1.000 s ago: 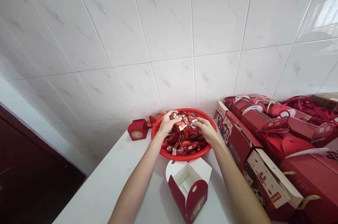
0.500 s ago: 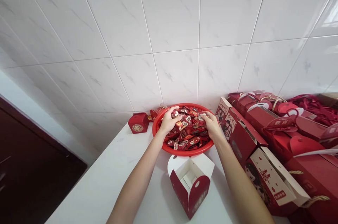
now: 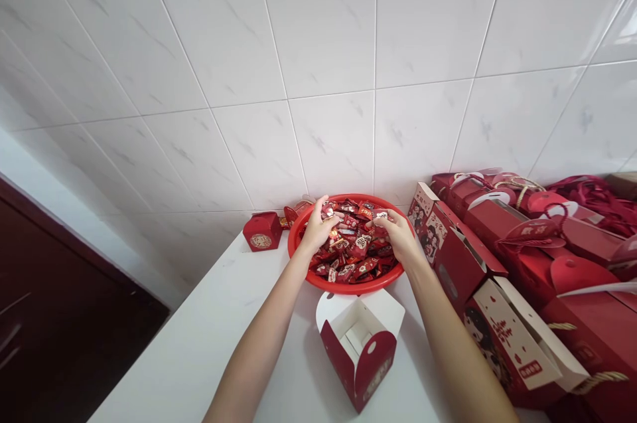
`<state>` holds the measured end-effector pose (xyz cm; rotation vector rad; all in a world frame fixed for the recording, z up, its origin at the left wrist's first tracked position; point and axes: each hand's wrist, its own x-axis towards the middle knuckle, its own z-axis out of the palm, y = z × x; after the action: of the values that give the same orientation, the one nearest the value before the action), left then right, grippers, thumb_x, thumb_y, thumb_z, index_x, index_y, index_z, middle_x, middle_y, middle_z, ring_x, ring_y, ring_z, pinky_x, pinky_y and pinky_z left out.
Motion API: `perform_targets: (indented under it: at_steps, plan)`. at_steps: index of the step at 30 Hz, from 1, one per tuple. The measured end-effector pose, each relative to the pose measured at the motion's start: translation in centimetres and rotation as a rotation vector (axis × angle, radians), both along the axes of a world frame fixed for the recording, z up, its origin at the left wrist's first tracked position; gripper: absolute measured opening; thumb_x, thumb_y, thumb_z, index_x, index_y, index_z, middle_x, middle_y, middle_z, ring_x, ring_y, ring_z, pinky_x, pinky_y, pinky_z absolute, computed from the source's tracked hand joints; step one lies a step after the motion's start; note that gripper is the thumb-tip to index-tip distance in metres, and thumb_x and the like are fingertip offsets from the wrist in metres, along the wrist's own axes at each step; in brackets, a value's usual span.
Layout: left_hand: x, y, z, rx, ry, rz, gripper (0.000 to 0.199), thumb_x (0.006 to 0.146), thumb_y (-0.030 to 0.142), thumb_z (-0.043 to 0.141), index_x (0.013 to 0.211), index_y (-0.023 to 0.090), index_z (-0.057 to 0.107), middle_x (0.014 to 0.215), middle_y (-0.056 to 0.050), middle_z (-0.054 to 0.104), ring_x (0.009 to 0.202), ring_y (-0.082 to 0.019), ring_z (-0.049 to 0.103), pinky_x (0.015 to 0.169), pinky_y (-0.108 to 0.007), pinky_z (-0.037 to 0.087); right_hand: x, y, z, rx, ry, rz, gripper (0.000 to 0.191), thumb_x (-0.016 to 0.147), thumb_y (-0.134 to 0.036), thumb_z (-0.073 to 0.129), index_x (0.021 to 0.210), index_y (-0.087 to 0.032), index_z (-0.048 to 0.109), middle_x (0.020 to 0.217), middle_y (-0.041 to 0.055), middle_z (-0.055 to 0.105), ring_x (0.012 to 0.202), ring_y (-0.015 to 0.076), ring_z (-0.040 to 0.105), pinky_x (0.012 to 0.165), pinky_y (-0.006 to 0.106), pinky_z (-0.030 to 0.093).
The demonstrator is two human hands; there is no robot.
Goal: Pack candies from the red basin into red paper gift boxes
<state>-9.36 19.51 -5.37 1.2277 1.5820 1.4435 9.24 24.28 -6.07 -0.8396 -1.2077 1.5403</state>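
Observation:
A red plastic basket (image 3: 353, 289) full of red wrapped candies (image 3: 359, 247) stands near the wall. At the basket's left side, my left hand (image 3: 320, 229) is closed around some wrapped candies. My right hand (image 3: 395, 230) is over the basket's right side, its fingers closed on a wrapped candy (image 3: 381, 216). In front of the basket is a dark red box (image 3: 375, 360) with its flaps up. Its white inside shows nothing in it.
A small closed red box (image 3: 262, 232) sits left of the basket. Several red gift boxes (image 3: 522, 230) with rope handles crowd the right side. Behind the white table (image 3: 209, 337) rises a tiled wall. A dark brown surface (image 3: 64, 317) is at lower left.
Both hands have stayed over the basket with small finger movements. Candies between them have shifted, and some lie differently in the middle of the pile.

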Motion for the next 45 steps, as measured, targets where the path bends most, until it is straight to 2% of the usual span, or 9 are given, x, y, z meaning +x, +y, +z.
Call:
perform_targets:
  at_steps: [7,15,20,24,28,30,36,40,45]
  plan:
    - [0.2,-0.4,0.4,-0.06,0.069,0.09,0.078,0.085,0.04,0.065,0.153,0.023,0.031,0.101,-0.008,0.071,0.062,-0.02,0.066,0.063,-0.031,0.051,0.1,-0.1,0.1,-0.005,-0.013,0.035,0.023,0.058,-0.031,0.068,0.076,-0.022,0.059,0.073,0.0034,0.073,0.062,0.0168,0.061,0.048,0.022,0.04]
    - [-0.1,-0.1,-0.1,-0.019,0.27,0.105,0.077,0.081,0.037,0.072,0.149,0.023,0.039,0.12,-0.01,0.067,0.11,-0.027,0.064,0.092,-0.032,0.049,0.1,-0.3,0.3,0.015,0.017,0.057,0.023,0.058,-0.03,0.069,0.076,-0.021,0.06,0.073,0.0037,0.074,0.068,0.0199,0.066,0.05,0.023,0.043]
    - [-0.3,0.1,-0.6,-0.097,0.287,0.05,0.086,0.078,0.036,0.073,0.153,0.025,0.033,0.135,-0.014,0.06,0.08,-0.022,0.07,0.077,-0.033,0.054,0.1,-0.2,0.2,-0.002,0.04,0.059,0.024,0.056,-0.03,0.071,0.076,-0.021,0.061,0.072,0.0037,0.074,0.067,0.0195,0.066,0.055,0.026,0.047]
    - [-1.3,-0.4,-0.9,-0.003,0.433,0.087,0.069,0.078,0.037,0.074,0.142,0.025,0.05,0.138,-0.012,0.06,0.109,-0.028,0.065,0.093,-0.034,0.05,0.1,0.0,-0.1,0.015,0.038,0.064,0.023,0.058,-0.03,0.071,0.077,-0.02,0.061,0.072,0.0036,0.074,0.064,0.0174,0.063,0.056,0.025,0.048]
    - [-2.4,-1.8,-0.7,-0.091,0.632,0.086,0.053,0.076,0.031,0.072,0.127,0.021,0.064,0.134,-0.013,0.061,0.128,-0.032,0.054,0.107,-0.04,0.041,0.1,0.3,-0.4,0.026,0.019,0.06,0.023,0.059,-0.031,0.071,0.075,-0.021,0.058,0.07,0.0035,0.073,0.061,0.0158,0.06,0.051,0.023,0.043]
    - [-2.5,-2.7,-0.3,-0.074,0.723,0.033,0.05,0.075,0.021,0.067,0.125,0.022,0.067,0.136,-0.012,0.059,0.129,-0.032,0.052,0.11,-0.041,0.039,0.1,0.3,-0.4,0.023,0.014,0.069,0.023,0.058,-0.031,0.07,0.075,-0.021,0.058,0.071,0.0036,0.073,0.061,0.016,0.06,0.051,0.023,0.043]
    - [-1.0,-4.2,0.9,-0.124,0.842,-0.372,0.062,0.066,0.003,0.058,0.122,0.027,0.07,0.12,-0.007,0.059,0.108,-0.025,0.06,0.096,-0.034,0.05,0.2,0.2,-0.2,0.014,0.012,0.064,0.022,0.057,-0.031,0.07,0.072,-0.021,0.056,0.073,0.0037,0.074,0.061,0.0157,0.061,0.052,0.024,0.043]
    - [-0.1,-4.0,0.6,-0.172,0.833,-0.426,0.069,0.066,0.003,0.058,0.13,0.027,0.063,0.124,-0.007,0.051,0.105,-0.022,0.061,0.093,-0.033,0.052,0.2,0.2,-0.3,0.026,-0.001,0.078,0.024,0.059,-0.032,0.07,0.076,-0.021,0.058,0.072,0.0027,0.073,0.06,0.0156,0.06,0.051,0.023,0.041]
    - [0.4,-3.3,0.5,-0.182,0.895,-0.494,0.064,0.066,0.0,0.054,0.124,0.026,0.067,0.123,-0.007,0.051,0.096,-0.02,0.062,0.091,-0.033,0.051,0.2,0.4,-0.4,0.034,-0.01,0.094,0.023,0.059,-0.033,0.07,0.075,-0.021,0.059,0.072,0.003,0.073,0.061,0.0166,0.061,0.053,0.025,0.043]
